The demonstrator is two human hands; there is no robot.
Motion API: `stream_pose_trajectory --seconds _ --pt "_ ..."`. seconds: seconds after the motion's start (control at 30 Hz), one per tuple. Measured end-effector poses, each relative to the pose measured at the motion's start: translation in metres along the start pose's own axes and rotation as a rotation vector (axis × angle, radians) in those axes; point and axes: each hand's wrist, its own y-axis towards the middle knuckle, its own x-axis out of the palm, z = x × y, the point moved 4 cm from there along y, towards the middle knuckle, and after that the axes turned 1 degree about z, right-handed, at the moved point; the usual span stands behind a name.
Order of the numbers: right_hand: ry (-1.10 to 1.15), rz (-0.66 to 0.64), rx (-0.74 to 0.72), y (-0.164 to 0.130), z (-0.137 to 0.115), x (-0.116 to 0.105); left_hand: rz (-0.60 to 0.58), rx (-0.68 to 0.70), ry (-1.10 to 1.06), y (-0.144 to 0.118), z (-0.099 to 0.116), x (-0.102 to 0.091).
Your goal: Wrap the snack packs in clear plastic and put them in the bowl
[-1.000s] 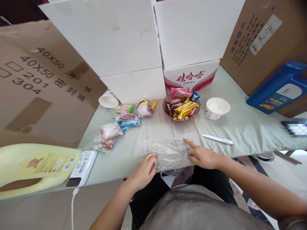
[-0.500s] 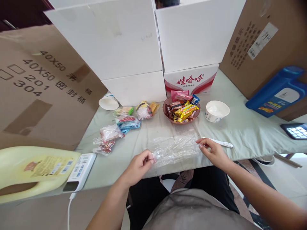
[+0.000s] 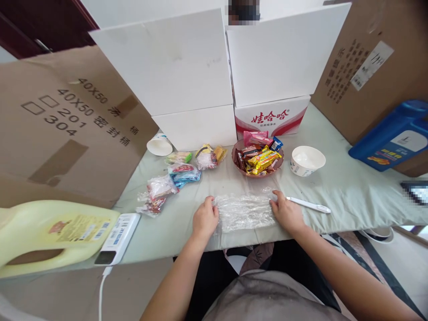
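A crinkled sheet of clear plastic film lies on the cloth near the table's front edge. My left hand grips its left side, fingers curled over the edge. At the right side my right hand pinches the film between thumb and fingers. Just beyond my right hand rests a white pen-like cutter. Behind the film stands a reddish-brown bowl heaped with wrapped snack bars. To its right is a white paper bowl, with something clear inside. Film-wrapped snack bundles lie to the left.
White boxes wall off the back, with brown cartons on both sides. A paper cup lies tipped at back left. A yellow jug and white power bank sit left; a blue bottle leans right.
Both hands have closed more firmly on the film's sides, and the film now looks straighter and flatter. The whole view has shifted slightly.
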Motion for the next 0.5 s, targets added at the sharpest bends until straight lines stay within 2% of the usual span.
stream_pose_trajectory --seconds 0.07,0.13,0.2,0.23,0.3,0.37,0.43,0.5 --pt "-0.024 -0.006 0.004 0.001 -0.001 0.000 0.075 0.017 0.013 0.000 0.003 -0.005" --pt "-0.036 0.002 -0.008 0.001 -0.001 -0.002 0.217 0.038 0.053 -0.003 0.010 -0.014" --pt "-0.037 0.067 -0.045 0.000 -0.003 -0.011 0.350 0.112 0.054 -0.010 0.025 -0.022" --pt "-0.033 0.129 -0.071 -0.002 -0.005 -0.017 0.363 0.192 0.027 -0.014 0.035 -0.022" --pt "-0.012 0.257 -0.151 -0.004 -0.014 -0.030 0.264 0.395 -0.046 -0.023 0.057 -0.014" --pt "0.018 0.299 -0.296 -0.006 -0.027 -0.035 0.110 0.543 -0.070 -0.030 0.076 0.002" --pt "0.035 0.226 -0.490 -0.004 -0.041 -0.027 0.005 0.582 -0.039 -0.032 0.085 0.019" --pt "0.023 0.110 -0.622 0.001 -0.047 -0.012 -0.060 0.577 0.004 -0.031 0.083 0.031"
